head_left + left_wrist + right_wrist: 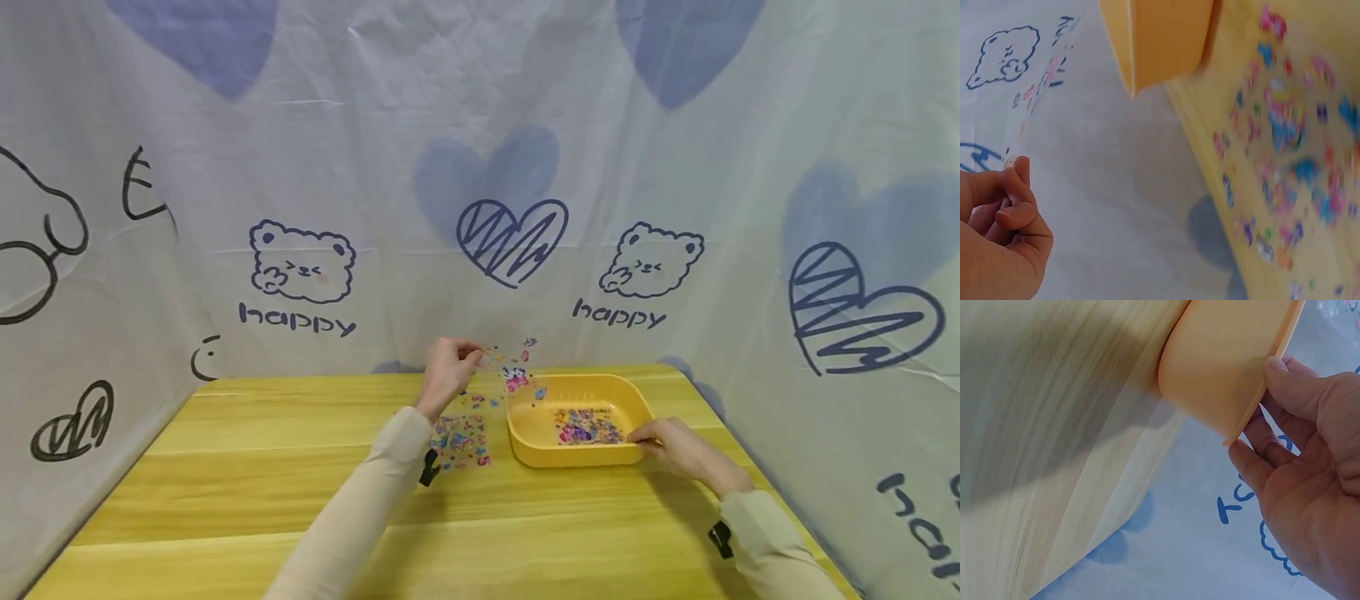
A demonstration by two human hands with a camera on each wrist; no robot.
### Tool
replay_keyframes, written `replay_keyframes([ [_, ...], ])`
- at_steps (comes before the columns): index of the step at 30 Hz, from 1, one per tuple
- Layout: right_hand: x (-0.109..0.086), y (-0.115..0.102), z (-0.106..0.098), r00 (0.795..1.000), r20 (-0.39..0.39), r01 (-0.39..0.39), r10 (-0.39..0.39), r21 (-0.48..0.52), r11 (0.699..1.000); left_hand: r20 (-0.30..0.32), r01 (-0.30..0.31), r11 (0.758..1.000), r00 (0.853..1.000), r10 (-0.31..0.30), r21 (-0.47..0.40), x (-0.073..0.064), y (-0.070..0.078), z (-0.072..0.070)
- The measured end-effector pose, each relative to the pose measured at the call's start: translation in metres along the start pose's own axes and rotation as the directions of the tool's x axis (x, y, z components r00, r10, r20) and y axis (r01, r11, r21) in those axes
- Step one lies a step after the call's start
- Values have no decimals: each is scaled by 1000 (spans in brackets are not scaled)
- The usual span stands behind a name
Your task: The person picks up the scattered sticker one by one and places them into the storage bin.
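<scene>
Wood-grain tabletop (247,500) underlies all: clear figure-printed sheet (516,379) hangs near tray's (576,456) left end, pinched by left hand (450,371); right hand (678,450) grips tray's right front corner; similar printed pieces (588,427) lie inside tray, others (468,442) left of it; patterned curtain (390,200) behind.

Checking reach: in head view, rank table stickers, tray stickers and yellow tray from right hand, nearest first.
1. Yellow tray: gripped by the right hand.
2. Tray stickers: inside it, left of the hand.
3. Table stickers: farther left, past the tray.
</scene>
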State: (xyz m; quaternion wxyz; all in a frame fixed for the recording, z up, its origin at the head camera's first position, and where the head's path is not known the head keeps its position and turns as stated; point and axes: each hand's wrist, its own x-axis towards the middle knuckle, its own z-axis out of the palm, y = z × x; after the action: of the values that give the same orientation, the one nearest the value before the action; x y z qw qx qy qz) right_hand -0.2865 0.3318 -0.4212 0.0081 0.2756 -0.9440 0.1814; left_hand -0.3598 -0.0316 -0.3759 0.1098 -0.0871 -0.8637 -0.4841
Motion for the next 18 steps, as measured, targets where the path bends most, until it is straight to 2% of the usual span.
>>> replay_keyframes([
  [4, 1, 1, 2, 1000, -12, 2, -2, -3, 1000, 18, 28, 999, 999, -28, -47, -1, 3, 20],
  [11, -1, 2, 4, 1000, -13, 11, -11, 1, 1000, 109, 52, 995, 993, -43, -88, -2, 7, 55],
  [18, 0, 2, 2, 1000, -4, 0, 0, 2, 1000, 142, 83, 992, 987, -70, -93, -4, 4, 75],
])
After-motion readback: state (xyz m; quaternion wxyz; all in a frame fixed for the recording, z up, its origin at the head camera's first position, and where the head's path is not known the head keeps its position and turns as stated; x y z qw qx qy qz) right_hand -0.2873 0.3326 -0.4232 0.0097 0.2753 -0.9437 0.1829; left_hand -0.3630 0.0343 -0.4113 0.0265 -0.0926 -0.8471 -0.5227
